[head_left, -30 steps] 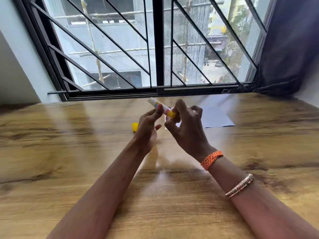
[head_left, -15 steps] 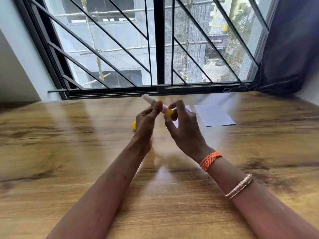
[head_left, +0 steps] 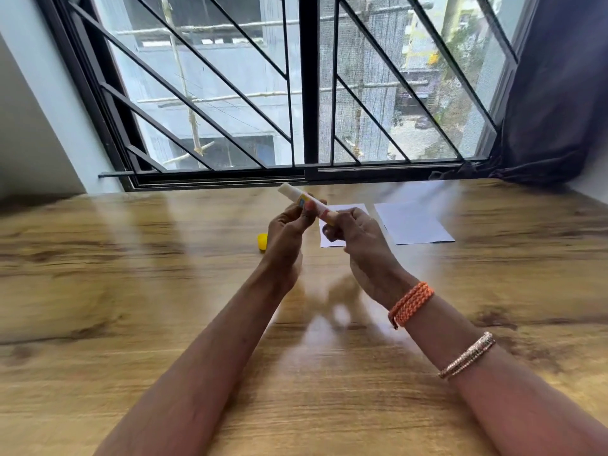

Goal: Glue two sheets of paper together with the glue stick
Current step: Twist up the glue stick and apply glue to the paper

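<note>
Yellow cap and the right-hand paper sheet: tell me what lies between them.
In the head view, between the yellow cap and the right sheet are both hands, left hand and right hand, holding the glue stick, plus the other sheet.

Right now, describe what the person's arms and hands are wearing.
Both forearms are bare, no sleeves. The right wrist carries a braided orange band; further up sits a thin beaded bracelet, pinkish and pale. The left arm wears nothing.

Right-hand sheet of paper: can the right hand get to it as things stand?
Probably yes. The sheet lies flat on the table with nothing on it, but the right hand is holding the glue stick together with the left hand.
</note>
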